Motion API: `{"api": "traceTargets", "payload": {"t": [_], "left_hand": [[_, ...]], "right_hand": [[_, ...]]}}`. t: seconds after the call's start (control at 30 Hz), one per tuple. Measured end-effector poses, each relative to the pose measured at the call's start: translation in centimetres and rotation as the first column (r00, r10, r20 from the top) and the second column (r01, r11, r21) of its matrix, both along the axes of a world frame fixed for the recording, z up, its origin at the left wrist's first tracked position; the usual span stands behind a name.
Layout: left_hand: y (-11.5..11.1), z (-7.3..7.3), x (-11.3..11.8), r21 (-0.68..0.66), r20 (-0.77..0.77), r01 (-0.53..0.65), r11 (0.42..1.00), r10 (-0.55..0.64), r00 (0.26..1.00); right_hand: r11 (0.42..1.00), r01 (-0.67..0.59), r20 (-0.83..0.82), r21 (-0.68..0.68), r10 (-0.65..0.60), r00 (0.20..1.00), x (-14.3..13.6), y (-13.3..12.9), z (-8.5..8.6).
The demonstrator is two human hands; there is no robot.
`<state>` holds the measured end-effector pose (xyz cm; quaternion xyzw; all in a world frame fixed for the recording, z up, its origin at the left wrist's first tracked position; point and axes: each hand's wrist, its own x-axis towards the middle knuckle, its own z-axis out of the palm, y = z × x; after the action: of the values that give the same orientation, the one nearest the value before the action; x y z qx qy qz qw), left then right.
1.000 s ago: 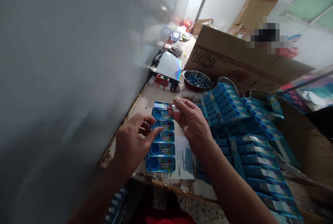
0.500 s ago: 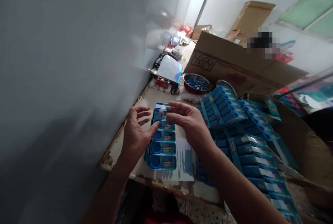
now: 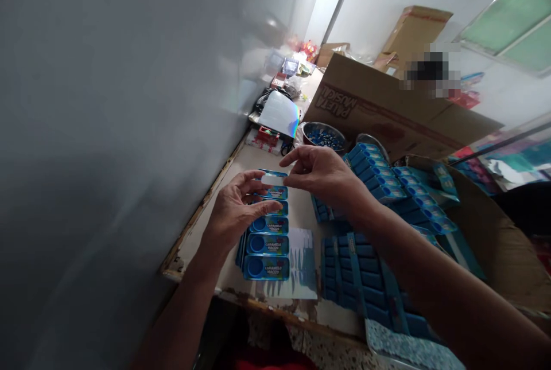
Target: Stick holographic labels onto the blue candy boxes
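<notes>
A small white strip (image 3: 272,179) is pinched at its ends between both hands, left hand (image 3: 235,212) thumb and fingers closed on one end, right hand (image 3: 323,174) on the other, stretched flat over the top of a column of blue cards (image 3: 267,226) on the table (image 3: 241,166); more blue cards are stacked (image 3: 379,178) to the right.

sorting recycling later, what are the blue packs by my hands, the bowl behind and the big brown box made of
Blue packs: glossy printed card, likely, flat and shiny. Bowl: metal by its bright reflective rim. Big brown box: matte corrugated cardboard with printed lettering.
</notes>
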<state>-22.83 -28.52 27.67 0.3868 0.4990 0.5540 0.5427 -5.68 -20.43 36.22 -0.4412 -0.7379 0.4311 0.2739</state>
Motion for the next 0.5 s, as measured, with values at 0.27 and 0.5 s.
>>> {"api": "traceTargets", "payload": {"t": [0.27, 0.5], "left_hand": [[0.5, -0.2, -0.6, -0.062, 0.040, -0.158, 0.985, 0.161, 0.986], [1.0, 0.8, -1.2, 0.046, -0.122, -0.271, 0.961, 0.275, 0.954]], "right_hand": [[0.993, -0.036, -0.025, -0.114, 0.034, 0.999, 0.1, -0.4, -0.8], [0.957, 0.044, -0.147, -0.286, -0.089, 0.985, -0.1, 0.6, -3.0]]}}
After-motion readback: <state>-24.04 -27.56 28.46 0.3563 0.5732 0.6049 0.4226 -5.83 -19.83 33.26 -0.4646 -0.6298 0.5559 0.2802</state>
